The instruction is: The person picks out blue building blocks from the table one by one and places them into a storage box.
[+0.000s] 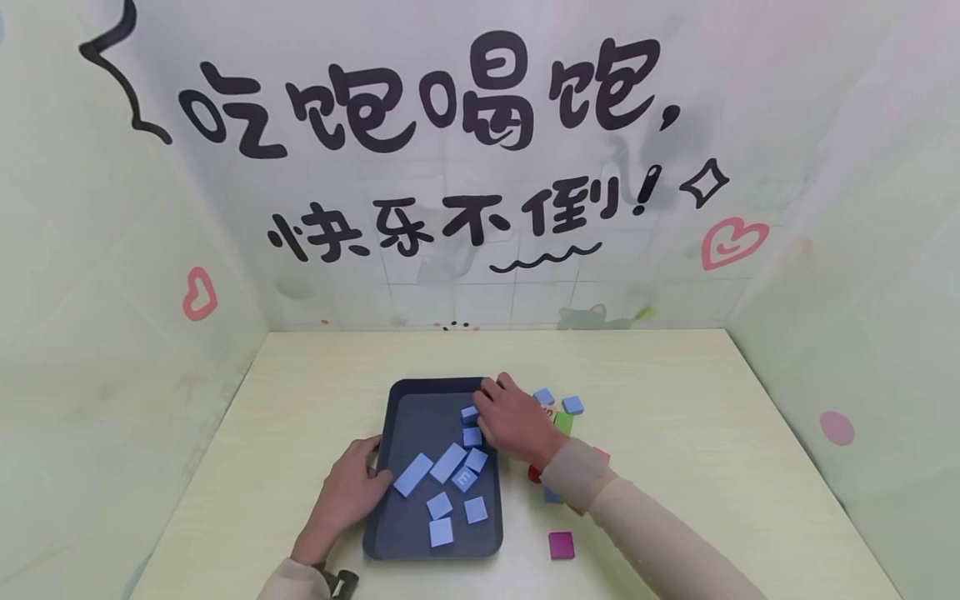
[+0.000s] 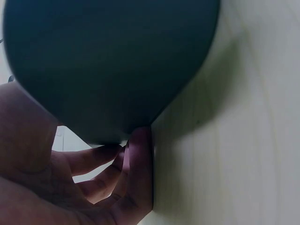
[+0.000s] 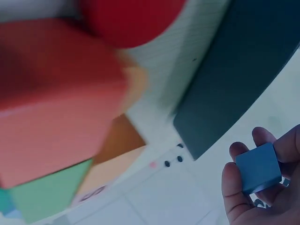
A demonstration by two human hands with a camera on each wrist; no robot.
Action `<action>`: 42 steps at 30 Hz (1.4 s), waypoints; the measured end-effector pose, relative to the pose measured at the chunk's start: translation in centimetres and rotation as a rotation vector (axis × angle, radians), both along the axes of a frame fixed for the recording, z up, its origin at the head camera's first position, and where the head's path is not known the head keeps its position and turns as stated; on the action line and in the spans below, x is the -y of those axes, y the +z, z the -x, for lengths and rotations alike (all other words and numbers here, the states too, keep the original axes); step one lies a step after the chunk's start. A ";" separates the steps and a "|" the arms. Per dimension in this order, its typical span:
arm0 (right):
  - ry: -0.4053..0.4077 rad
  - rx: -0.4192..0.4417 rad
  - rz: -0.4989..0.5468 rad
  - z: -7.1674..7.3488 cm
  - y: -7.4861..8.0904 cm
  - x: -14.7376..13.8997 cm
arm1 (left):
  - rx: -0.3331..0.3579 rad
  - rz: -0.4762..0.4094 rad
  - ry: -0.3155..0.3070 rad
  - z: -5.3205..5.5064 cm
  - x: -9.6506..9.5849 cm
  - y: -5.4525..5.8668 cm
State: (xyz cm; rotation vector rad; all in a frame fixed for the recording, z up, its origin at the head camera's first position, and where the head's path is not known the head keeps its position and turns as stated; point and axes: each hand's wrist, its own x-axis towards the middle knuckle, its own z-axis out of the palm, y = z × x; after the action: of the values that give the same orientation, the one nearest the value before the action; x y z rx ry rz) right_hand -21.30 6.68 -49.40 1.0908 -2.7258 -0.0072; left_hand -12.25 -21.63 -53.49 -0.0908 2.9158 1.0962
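A dark grey tray point(image 1: 442, 533) holds several light blue blocks, some square and two long ones point(image 1: 413, 475), one square marked with a letter E point(image 1: 465, 478). At the tray's left side my left hand point(image 1: 348, 483) grips the rim; in the left wrist view its fingers point(image 2: 138, 173) curl against the tray's dark wall point(image 2: 112, 61). Over the right rim, near the far corner, is my right hand point(image 1: 517, 421). It pinches a blue square block point(image 3: 258, 168) between thumb and fingers, as the right wrist view shows; in the head view the hand covers that block.
Right of the tray lies a cluster of coloured blocks, partly behind the right forearm: a green block point(image 1: 563, 422), a red piece point(image 1: 534, 473) and others. Two blue blocks point(image 1: 573, 405) lie beyond it. A magenta square block point(image 1: 561, 545) lies nearer. Printed walls enclose the table point(image 1: 300, 375).
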 end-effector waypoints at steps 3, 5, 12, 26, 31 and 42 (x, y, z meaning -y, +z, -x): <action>0.030 -0.036 -0.027 0.0 0.0 0.9 | 0.012 -0.005 -0.006 0.0 0.0 0.2; 0.042 -0.047 -0.042 -0.1 0.0 1.5 | 0.015 -0.003 -0.006 0.0 0.0 0.3; 0.128 -0.109 -0.127 -0.3 -0.3 3.4 | 0.012 -0.004 -0.004 0.1 0.1 0.0; 0.236 -0.031 -0.193 -0.9 -0.9 6.0 | 0.031 -0.008 -0.004 0.2 0.0 0.1; 0.275 -0.045 -0.233 -1.1 -1.4 6.5 | 0.030 -0.009 -0.003 0.1 -0.1 0.3; 0.286 -0.033 -0.275 -1.5 -2.3 7.1 | 0.032 -0.010 0.002 0.1 0.0 0.4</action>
State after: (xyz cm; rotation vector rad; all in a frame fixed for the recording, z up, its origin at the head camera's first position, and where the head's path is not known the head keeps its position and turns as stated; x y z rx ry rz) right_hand -19.76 -0.45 -51.69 1.5302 -2.5670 -0.3616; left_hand -12.33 -21.61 -53.13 -0.1095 2.8830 1.0986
